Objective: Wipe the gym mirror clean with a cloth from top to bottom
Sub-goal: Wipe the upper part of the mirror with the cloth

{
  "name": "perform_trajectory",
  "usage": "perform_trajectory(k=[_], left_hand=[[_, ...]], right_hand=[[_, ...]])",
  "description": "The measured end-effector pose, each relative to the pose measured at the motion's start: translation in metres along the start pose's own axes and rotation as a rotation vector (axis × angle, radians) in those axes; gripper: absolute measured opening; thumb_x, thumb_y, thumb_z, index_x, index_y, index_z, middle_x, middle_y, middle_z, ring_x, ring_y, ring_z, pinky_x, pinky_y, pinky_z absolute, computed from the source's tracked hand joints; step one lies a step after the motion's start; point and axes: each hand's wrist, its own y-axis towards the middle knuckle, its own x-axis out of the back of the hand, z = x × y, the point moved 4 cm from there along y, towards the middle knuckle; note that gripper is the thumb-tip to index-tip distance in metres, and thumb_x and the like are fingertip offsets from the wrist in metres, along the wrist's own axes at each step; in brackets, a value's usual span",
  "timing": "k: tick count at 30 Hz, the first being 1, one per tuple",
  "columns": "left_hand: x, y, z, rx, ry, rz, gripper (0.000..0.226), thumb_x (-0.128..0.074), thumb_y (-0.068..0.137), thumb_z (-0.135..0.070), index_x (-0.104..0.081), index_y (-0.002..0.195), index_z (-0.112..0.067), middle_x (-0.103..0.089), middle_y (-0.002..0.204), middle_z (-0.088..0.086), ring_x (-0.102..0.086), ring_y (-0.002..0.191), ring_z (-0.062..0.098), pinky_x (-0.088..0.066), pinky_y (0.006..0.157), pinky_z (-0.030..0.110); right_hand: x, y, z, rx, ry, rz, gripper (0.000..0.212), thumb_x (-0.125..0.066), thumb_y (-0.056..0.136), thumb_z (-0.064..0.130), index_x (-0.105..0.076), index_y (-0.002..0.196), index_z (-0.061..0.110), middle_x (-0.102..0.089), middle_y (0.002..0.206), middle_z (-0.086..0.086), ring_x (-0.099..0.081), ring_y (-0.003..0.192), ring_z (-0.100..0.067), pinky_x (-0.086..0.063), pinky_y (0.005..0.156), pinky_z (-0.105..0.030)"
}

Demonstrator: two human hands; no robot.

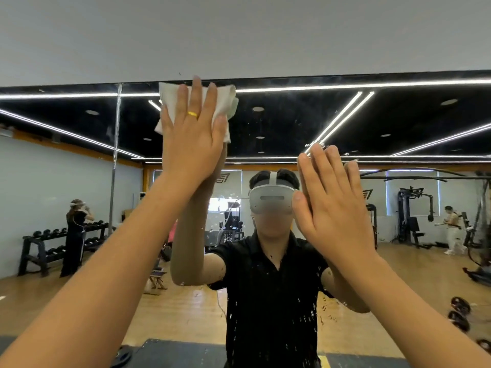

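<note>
From the head camera, the large wall-mounted gym mirror (292, 123) is dotted with white specks and faint smears, thickest low in the middle. A folded white cloth (228, 100) lies flat against its top edge, pressed there by the left hand (192, 144), fingers straight. The right hand (329, 208) rests open-fingered on the glass, lower down. Reflected at left, a black metal rack (34, 245) holds dumbbells (57, 231).

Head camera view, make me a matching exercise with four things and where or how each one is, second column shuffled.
Things:
1 cloth
2 left hand
3 right hand
4 ring

Descriptions:
A yellow
B at the top edge of the mirror
C open, lower down, nothing under it
D pressed flat on the cloth

Pairs: 1-B, 2-D, 3-C, 4-A
</note>
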Motion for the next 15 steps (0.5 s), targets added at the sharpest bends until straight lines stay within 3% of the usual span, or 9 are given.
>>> perform_trajectory(k=[6,11,15], left_hand=[[0.001,0.024,-0.004,0.025,-0.001,0.01,0.062,-0.009,0.109,-0.048,-0.005,0.165,-0.022,0.003,0.173,0.006,0.004,0.159,0.028,0.002,0.125,0.061],[-0.011,-0.023,-0.042,-0.114,-0.008,0.022,0.06,-0.016,0.11,-0.045,-0.011,0.165,-0.021,-0.003,0.173,0.006,0.001,0.159,0.027,0.004,0.124,0.055],[-0.007,0.005,-0.037,-0.147,0.027,0.035,0.059,-0.014,0.11,-0.044,-0.01,0.165,-0.023,-0.002,0.173,0.004,0.001,0.159,0.026,0.0,0.126,0.056]], right_hand=[[0.0,0.0,0.0,-0.004,-0.013,0.001,0.065,-0.029,0.105,0.04,-0.02,0.164,0.015,-0.011,0.173,-0.008,-0.003,0.16,-0.023,-0.005,0.129,-0.051],[0.0,-0.001,0.0,-0.013,-0.006,0.01,0.065,-0.03,0.105,0.04,-0.019,0.164,0.016,-0.011,0.173,-0.007,-0.003,0.16,-0.023,-0.008,0.129,-0.052],[0.0,-0.001,0.001,-0.013,-0.013,0.021,0.065,-0.029,0.105,0.041,-0.018,0.164,0.017,-0.011,0.173,-0.007,-0.002,0.16,-0.022,-0.008,0.129,-0.052]])
